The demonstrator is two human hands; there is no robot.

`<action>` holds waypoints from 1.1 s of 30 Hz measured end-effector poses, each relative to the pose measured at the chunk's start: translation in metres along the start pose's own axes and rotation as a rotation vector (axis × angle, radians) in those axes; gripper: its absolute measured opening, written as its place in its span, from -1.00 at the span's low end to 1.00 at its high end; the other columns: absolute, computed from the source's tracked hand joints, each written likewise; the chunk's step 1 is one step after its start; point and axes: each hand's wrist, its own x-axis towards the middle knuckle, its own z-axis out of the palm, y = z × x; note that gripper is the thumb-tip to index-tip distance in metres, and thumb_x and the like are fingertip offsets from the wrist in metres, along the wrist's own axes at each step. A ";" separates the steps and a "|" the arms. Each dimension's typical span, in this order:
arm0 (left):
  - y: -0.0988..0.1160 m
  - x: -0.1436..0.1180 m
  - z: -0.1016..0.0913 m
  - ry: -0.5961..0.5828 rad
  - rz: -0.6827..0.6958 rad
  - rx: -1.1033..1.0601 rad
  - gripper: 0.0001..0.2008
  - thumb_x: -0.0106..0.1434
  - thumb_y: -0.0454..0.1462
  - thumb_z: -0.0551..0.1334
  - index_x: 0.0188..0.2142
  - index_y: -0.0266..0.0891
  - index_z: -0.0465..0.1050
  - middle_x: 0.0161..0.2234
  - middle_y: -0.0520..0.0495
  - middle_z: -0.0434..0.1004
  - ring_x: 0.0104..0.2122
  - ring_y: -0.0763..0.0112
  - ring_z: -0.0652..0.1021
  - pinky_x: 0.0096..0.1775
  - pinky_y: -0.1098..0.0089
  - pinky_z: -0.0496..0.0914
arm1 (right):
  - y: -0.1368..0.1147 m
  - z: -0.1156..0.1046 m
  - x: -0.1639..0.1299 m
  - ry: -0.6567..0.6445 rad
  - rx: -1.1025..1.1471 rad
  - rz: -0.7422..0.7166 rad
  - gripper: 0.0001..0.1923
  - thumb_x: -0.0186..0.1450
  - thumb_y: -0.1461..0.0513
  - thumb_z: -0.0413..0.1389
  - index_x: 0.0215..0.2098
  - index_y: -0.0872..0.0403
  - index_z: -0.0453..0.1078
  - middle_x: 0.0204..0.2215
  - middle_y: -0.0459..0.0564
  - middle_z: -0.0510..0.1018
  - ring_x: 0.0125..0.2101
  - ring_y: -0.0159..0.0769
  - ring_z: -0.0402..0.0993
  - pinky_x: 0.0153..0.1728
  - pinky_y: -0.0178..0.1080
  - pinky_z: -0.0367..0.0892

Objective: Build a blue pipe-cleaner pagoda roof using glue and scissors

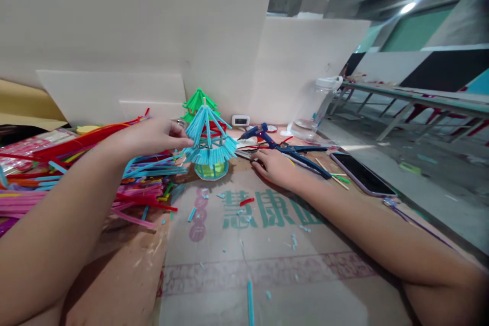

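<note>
A small light-blue pavilion model [208, 135] made of pipe cleaners, with a cone-shaped roof and yellow-green base, stands on the cardboard. My left hand [164, 135] reaches to the left edge of its roof, thumb and fingers pinched together there. Behind it is a green pipe-cleaner roof [198, 102]. To the right, my right hand [273, 165] rests low with fingers curled over a dark and silvery metal tool, mostly hidden. Just beyond that hand lie a blue glue gun [263, 133] and blue-handled pliers [305, 155].
Bundles of coloured pipe cleaners [148, 188] heap up at left. A phone [362, 173], a clear bottle [315, 107] and a small digital clock [240, 120] stand around the right and back. Blue scraps dot the printed cardboard [214, 275]. White boards rise behind.
</note>
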 end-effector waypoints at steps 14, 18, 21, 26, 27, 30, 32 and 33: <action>0.001 -0.015 -0.019 0.136 0.000 -0.019 -0.58 0.15 0.08 0.13 -0.43 -0.22 0.50 -0.54 0.03 0.36 -0.50 0.42 0.33 -0.45 0.46 0.13 | -0.127 -0.050 -0.053 -0.557 0.569 -0.852 -0.86 0.35 0.18 0.12 -0.20 0.04 0.49 -0.31 -0.06 0.49 -0.31 -0.40 0.39 -0.24 -0.39 0.24; 0.003 -0.022 -0.026 0.130 -0.041 -0.015 -0.57 0.17 0.08 0.11 -0.42 -0.22 0.49 -0.57 0.05 0.32 -0.55 0.46 0.28 -0.48 0.44 0.09 | -0.099 -0.043 -0.035 -0.448 0.492 -0.505 -0.88 0.36 0.21 0.07 -0.23 0.06 0.43 -0.29 -0.03 0.52 -0.29 -0.36 0.43 -0.26 -0.36 0.26; -0.002 -0.027 -0.031 0.167 -0.105 0.066 -0.58 0.20 0.04 0.09 -0.41 -0.23 0.50 -0.57 0.03 0.37 -0.57 0.45 0.30 -0.49 0.43 0.09 | -0.066 -0.029 -0.018 -0.202 0.373 -0.237 -0.79 0.40 0.18 -0.03 -0.24 0.08 0.42 -0.32 0.01 0.53 -0.35 -0.32 0.42 -0.33 -0.31 0.26; -0.036 -0.027 -0.037 0.139 -0.433 0.356 -0.65 0.16 -0.01 0.14 -0.38 -0.22 0.54 -0.52 -0.09 0.52 -0.51 0.32 0.45 -0.45 0.38 0.15 | -0.032 0.004 -0.005 0.044 0.181 -0.145 -0.73 0.41 0.13 -0.06 -0.20 0.09 0.42 -0.28 0.09 0.52 -0.29 -0.20 0.44 -0.29 -0.21 0.28; -0.044 -0.025 -0.036 0.064 -0.459 0.350 -0.65 0.15 -0.01 0.15 -0.40 -0.22 0.54 -0.50 -0.11 0.54 -0.50 0.30 0.47 -0.45 0.37 0.16 | -0.030 0.008 -0.005 0.045 0.167 -0.162 -0.74 0.41 0.14 -0.06 -0.20 0.09 0.42 -0.28 0.09 0.51 -0.29 -0.20 0.45 -0.28 -0.21 0.28; -0.062 -0.015 -0.028 -0.063 -0.464 0.309 -0.73 0.08 -0.06 0.22 -0.48 -0.23 0.51 -0.49 -0.10 0.56 -0.51 0.31 0.50 -0.45 0.40 0.22 | -0.029 0.014 -0.006 0.019 0.149 -0.212 -0.73 0.42 0.18 -0.09 -0.19 0.08 0.43 -0.28 0.08 0.52 -0.28 -0.21 0.45 -0.25 -0.19 0.30; -0.066 -0.010 -0.023 -0.104 -0.467 0.300 -0.82 0.01 -0.16 0.24 -0.54 -0.23 0.50 -0.52 -0.08 0.56 -0.53 0.32 0.50 -0.45 0.40 0.24 | -0.030 0.015 -0.006 0.009 0.139 -0.221 -0.72 0.42 0.20 -0.10 -0.19 0.07 0.44 -0.27 0.08 0.51 -0.27 -0.20 0.45 -0.24 -0.18 0.31; -0.066 -0.009 -0.021 -0.108 -0.466 0.303 -0.86 -0.02 -0.20 0.24 -0.56 -0.23 0.49 -0.53 -0.08 0.55 -0.53 0.32 0.49 -0.44 0.39 0.25 | -0.030 0.015 -0.006 0.007 0.139 -0.217 -0.72 0.42 0.21 -0.10 -0.18 0.07 0.44 -0.26 0.08 0.51 -0.26 -0.20 0.45 -0.23 -0.18 0.31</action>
